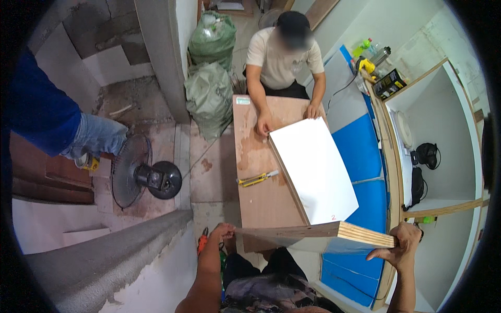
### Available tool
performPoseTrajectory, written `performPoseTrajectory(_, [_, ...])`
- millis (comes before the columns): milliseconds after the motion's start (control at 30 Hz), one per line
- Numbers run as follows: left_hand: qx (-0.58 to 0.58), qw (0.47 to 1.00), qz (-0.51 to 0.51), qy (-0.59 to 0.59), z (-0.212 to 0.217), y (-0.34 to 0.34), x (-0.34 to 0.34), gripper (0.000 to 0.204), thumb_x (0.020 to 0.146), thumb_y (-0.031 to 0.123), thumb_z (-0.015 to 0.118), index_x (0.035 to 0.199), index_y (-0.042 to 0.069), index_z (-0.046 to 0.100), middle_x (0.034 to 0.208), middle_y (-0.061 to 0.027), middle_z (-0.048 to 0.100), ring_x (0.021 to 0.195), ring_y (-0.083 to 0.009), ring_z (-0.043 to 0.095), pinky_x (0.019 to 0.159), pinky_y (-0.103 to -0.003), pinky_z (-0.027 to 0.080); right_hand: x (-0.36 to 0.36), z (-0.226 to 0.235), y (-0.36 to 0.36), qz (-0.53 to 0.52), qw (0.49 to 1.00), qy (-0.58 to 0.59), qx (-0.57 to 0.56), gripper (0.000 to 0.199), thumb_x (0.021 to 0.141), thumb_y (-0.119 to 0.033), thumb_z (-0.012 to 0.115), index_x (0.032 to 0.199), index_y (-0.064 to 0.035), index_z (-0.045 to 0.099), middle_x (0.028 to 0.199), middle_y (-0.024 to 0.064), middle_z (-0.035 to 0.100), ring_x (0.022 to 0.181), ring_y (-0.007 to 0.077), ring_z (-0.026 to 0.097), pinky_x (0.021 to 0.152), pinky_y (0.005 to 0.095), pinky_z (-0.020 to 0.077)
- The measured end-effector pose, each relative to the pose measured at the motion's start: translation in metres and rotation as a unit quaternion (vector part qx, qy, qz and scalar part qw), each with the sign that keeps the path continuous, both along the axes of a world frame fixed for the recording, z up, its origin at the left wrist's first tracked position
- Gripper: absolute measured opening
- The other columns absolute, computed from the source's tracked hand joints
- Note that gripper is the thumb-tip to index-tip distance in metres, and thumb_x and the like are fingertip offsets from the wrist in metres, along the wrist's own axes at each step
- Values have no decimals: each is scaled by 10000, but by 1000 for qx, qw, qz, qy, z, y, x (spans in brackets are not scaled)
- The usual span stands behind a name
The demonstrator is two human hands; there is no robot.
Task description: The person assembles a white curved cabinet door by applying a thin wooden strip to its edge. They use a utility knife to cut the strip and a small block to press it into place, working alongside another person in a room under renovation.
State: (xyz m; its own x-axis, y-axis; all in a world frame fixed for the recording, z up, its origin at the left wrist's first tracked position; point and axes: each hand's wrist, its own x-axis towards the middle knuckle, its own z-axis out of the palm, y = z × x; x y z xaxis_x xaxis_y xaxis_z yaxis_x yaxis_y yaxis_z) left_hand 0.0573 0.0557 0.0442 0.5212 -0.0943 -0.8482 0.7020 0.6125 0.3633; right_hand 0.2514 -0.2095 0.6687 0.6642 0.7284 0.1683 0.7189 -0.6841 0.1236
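Observation:
A white-faced plywood board (314, 169) is held tilted over a brown plywood sheet (261, 177). My left hand (223, 231) grips the board's near left corner. My right hand (403, 245) holds its near right corner, where the layered plywood edge (334, 229) shows. A person in a beige shirt (279, 60) stands at the far end. That person's two hands (263, 127) (313, 111) rest on the board's far edge. A yellow utility knife (258, 179) lies on the brown sheet to the left of the board.
A floor fan (141, 175) lies on the floor at left. Two green sacks (209, 94) lean by a concrete column. A person in blue (47, 109) is at far left. A white cabinet (443, 135) with bags, bottles and a blue mat (360, 151) fill the right.

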Motion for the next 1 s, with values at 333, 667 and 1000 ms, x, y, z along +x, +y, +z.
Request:
performPoseTrajectory(333, [147, 976, 47, 153, 39, -27, -1, 379, 808, 312, 722, 1024, 14, 634, 822, -86, 642, 624, -207, 610, 550, -353, 538, 10, 3, 20, 25, 1000, -2, -8, 760, 324, -699, 795, 610, -131, 378, 513, 2, 359, 437, 150, 400, 436, 304, 323])
performPoseTrajectory(667, [173, 972, 80, 139, 35, -35, 5, 532, 717, 415, 763, 1017, 3, 608, 855, -117, 631, 618, -249, 592, 481, -401, 482, 7, 11, 31, 23, 999, 41, 11, 664, 422, -634, 810, 622, -126, 431, 499, -3, 397, 446, 149, 424, 427, 316, 320])
performPoseTrajectory(1000, [321, 935, 37, 147, -30, -40, -6, 572, 754, 384, 722, 1140, -22, 605, 1142, -220, 605, 1029, -310, 603, 743, -406, 538, 8, 4, 34, 26, 999, 41, 7, 710, 361, -639, 807, 623, -124, 393, 540, 21, 402, 478, 175, 427, 451, 330, 326])
